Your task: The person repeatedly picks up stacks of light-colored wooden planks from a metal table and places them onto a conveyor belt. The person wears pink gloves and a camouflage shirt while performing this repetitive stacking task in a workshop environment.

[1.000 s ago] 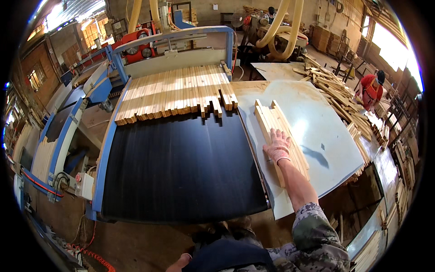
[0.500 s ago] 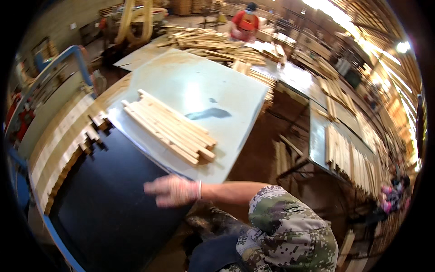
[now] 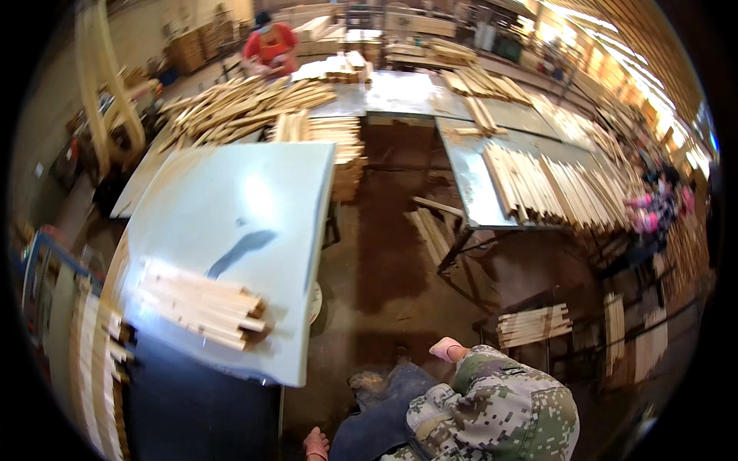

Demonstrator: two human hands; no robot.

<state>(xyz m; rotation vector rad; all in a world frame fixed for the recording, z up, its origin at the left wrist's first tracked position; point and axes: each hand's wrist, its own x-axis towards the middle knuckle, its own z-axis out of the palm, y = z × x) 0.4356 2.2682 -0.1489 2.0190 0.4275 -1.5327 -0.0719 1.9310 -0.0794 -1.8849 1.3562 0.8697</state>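
See pale sticks (image 3: 200, 306) on the counter (image 3: 184, 200), up and left of the left hand (image 3: 316, 443); other sticks (image 3: 534, 326) right of the right hand (image 3: 443, 349). Nothing seen in either; too blurry to call fingers apart or together. Best to turn gently and even up stick ends.

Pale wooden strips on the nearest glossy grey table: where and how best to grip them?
Probably by the outer long sides of the pale wooden strips, near their staggered right ends, from the lower right: they lie flat together, ends facing the right edge of the table.
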